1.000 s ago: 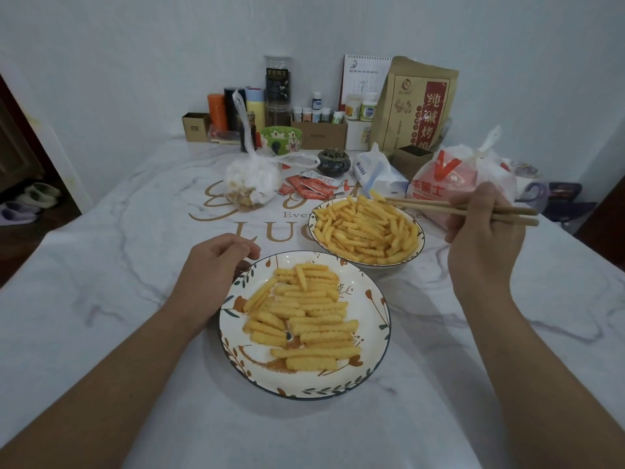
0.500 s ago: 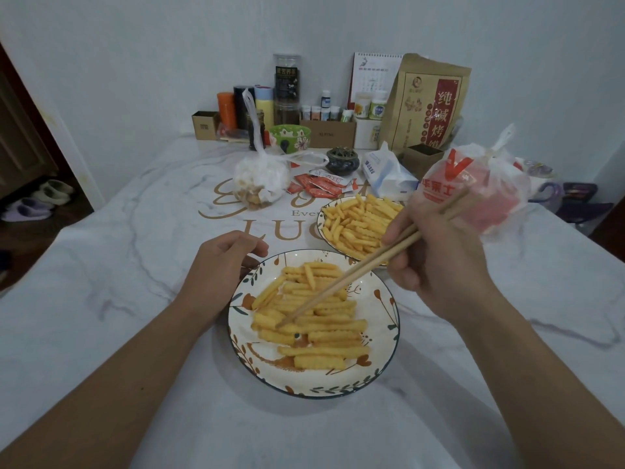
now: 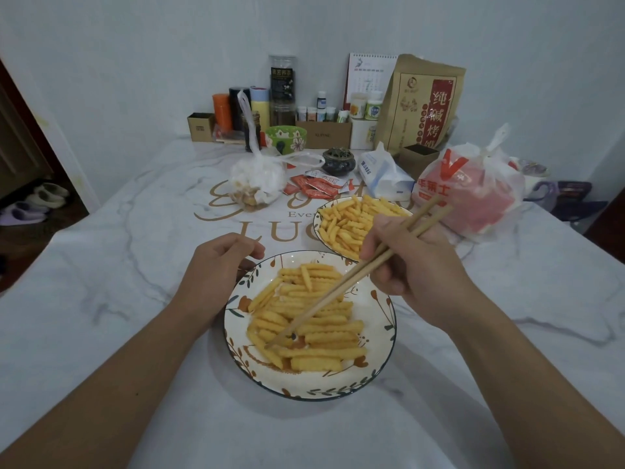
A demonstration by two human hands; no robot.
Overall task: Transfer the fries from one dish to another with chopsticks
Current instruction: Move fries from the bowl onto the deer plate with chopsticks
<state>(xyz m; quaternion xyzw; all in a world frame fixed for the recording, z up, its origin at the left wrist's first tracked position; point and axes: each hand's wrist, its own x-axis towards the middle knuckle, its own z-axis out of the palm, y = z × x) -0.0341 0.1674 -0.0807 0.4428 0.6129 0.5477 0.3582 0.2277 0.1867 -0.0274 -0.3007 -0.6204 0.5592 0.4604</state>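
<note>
A floral plate [image 3: 338, 387] close to me holds crinkle-cut fries [image 3: 324, 330]. Behind it to the right stands a second dish [image 3: 317, 228] heaped with fries [image 3: 348, 221], partly hidden by my right hand. My right hand [image 3: 409, 265] grips a pair of wooden chopsticks [image 3: 341, 292]; their tips reach down into the fries at the lower left of the near plate. My left hand [image 3: 216, 265] rests at the near plate's upper left rim with fingers curled; whether it grips the rim is unclear.
The marble table [image 3: 118, 265] carries a white plastic bag [image 3: 257, 181], red sauce packets [image 3: 318, 187], a tissue pack [image 3: 382, 174] and a red-and-white bag [image 3: 473, 191] behind the dishes. Bottles, boxes and a brown paper bag [image 3: 422, 103] line the wall.
My right hand swung the chopsticks from above the far dish down to the near plate. Their tips now sit lower among the fries. My left hand stayed at the rim.
</note>
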